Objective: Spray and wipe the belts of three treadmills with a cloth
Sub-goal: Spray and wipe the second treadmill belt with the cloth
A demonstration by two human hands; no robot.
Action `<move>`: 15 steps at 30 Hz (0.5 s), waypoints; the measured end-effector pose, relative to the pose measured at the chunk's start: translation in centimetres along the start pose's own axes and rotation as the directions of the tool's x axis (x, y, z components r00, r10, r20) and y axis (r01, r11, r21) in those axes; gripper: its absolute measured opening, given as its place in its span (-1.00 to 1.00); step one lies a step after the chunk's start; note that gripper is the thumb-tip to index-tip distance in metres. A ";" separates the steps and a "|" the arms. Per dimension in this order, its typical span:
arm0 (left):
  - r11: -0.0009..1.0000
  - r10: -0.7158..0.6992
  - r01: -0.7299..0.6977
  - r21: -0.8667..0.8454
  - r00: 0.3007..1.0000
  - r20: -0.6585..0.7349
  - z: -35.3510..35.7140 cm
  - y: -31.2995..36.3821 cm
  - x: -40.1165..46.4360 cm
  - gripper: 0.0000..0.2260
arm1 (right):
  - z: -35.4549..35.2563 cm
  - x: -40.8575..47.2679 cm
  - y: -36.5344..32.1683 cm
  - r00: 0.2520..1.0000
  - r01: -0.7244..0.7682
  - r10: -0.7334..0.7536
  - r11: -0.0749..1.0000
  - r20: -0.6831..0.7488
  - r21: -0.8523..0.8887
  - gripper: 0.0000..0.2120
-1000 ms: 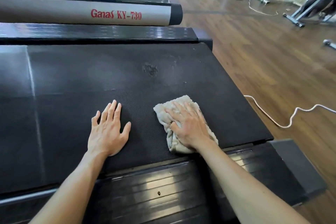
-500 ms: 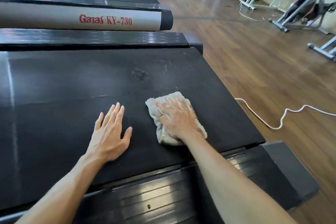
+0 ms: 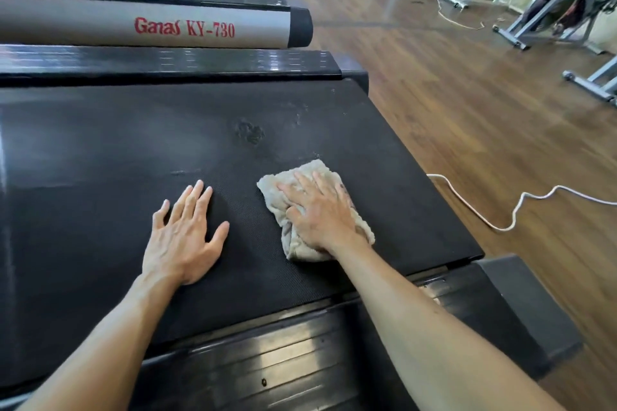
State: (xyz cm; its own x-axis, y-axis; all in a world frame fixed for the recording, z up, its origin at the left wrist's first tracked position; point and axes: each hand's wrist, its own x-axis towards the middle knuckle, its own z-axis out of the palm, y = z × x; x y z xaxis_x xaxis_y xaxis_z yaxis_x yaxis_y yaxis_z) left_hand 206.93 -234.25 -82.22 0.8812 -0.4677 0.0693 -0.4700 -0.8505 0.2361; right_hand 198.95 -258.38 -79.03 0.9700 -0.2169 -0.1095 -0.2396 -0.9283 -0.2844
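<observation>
A black treadmill belt (image 3: 117, 160) fills the middle of the view. On it lies a crumpled beige cloth (image 3: 283, 210), near the belt's rear right end. My right hand (image 3: 320, 213) presses flat on the cloth with its fingers spread. My left hand (image 3: 185, 237) rests flat on the bare belt, a little left of the cloth, holding nothing. A wet, smeared patch (image 3: 248, 133) shows on the belt beyond the cloth. No spray bottle is in view.
Beyond the belt runs a black side rail (image 3: 167, 60), then the silver rail (image 3: 100, 23) of a second treadmill marked "Ganas KY-730". A white cable (image 3: 494, 220) snakes over the wooden floor at right. Exercise bikes (image 3: 561, 7) stand at the far right.
My right hand has slid the cloth slightly forward along the belt. My left hand stays flat on the belt. The camera has shifted a little.
</observation>
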 end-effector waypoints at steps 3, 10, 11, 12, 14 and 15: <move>1.000 -0.012 0.012 0.009 1.000 0.005 0.0 0.0 0.0 -0.21 | 0.6 -1.8 -0.8 0.991 0.126 -0.128 0.992 0.047 0.025 -0.48; 0.999 -0.001 0.001 0.036 1.000 0.003 0.1 0.0 -0.3 -0.21 | -0.2 -2.0 3.4 0.999 0.031 -0.031 1.000 0.011 -0.001 -0.42; 0.999 0.001 -0.002 0.038 1.000 0.004 0.1 0.1 -0.2 -0.21 | -0.2 -0.8 2.6 1.000 0.000 0.000 1.000 0.006 -0.005 -0.48; 0.999 0.001 -0.001 0.035 1.000 0.007 -0.1 0.2 0.0 -0.21 | -0.1 0.2 1.5 1.000 -0.013 0.013 1.000 0.003 -0.002 -0.52; 1.000 -0.015 0.015 0.021 1.000 0.003 -0.4 0.2 0.0 -0.21 | 0.1 0.7 -0.6 0.999 0.032 -0.032 0.999 0.013 0.004 -0.52; 1.000 -0.016 0.016 0.018 1.000 0.006 -0.3 0.3 -0.2 -0.21 | 0.4 -0.2 -0.9 0.996 0.078 -0.078 0.997 0.035 0.004 -0.48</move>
State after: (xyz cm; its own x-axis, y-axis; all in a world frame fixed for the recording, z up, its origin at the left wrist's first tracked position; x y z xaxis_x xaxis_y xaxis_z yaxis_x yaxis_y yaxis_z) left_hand 206.68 -234.35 -81.91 0.8884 -0.4552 0.0601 -0.4566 -0.8620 0.2202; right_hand 198.97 -257.37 -79.09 0.9838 -0.1331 -0.1202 -0.1635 -0.9413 -0.2954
